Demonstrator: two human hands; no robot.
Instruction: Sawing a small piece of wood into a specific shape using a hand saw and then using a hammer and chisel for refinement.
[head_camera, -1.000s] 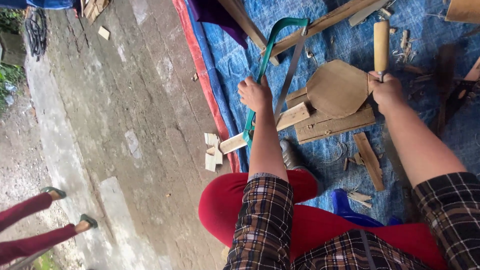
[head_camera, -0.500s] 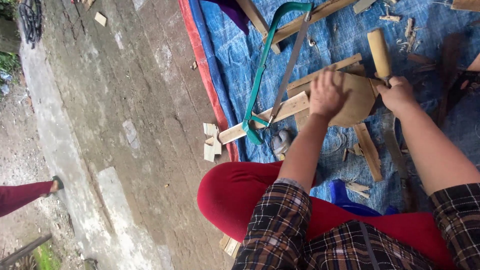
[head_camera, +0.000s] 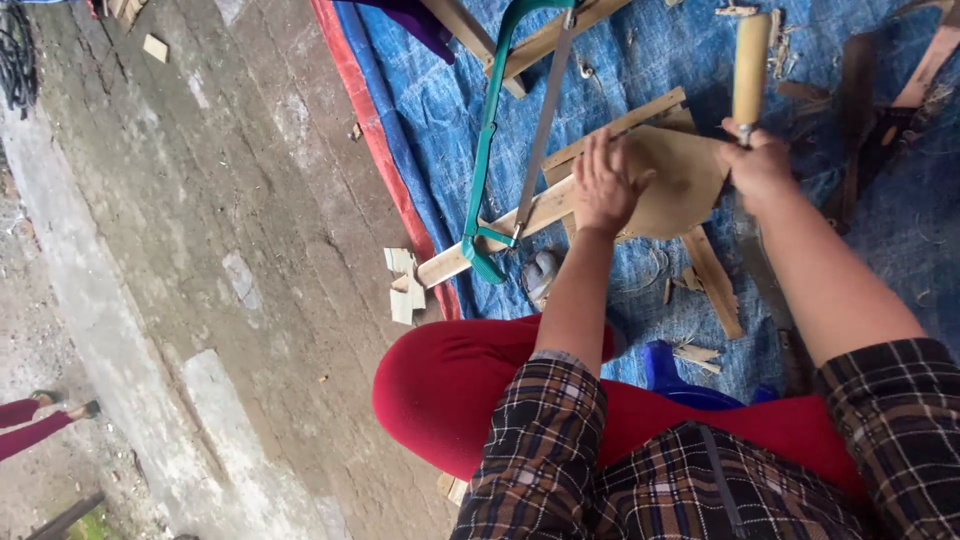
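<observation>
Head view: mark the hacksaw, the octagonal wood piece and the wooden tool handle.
hacksaw (head_camera: 487, 130): head view, on the green frame's long bar.
octagonal wood piece (head_camera: 685, 185): head view, on its flat face, right of the left hand.
wooden tool handle (head_camera: 750, 65): head view, mid-handle, above the right hand.

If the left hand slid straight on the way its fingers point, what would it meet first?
The left hand lies on the octagonal board, fingers pointing up the picture. The next thing looks like the thin wooden strip along the board's far edge.

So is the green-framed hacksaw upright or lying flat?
Lying flat: the green-framed hacksaw rests untouched on the blue tarp, beside the left hand.
</observation>
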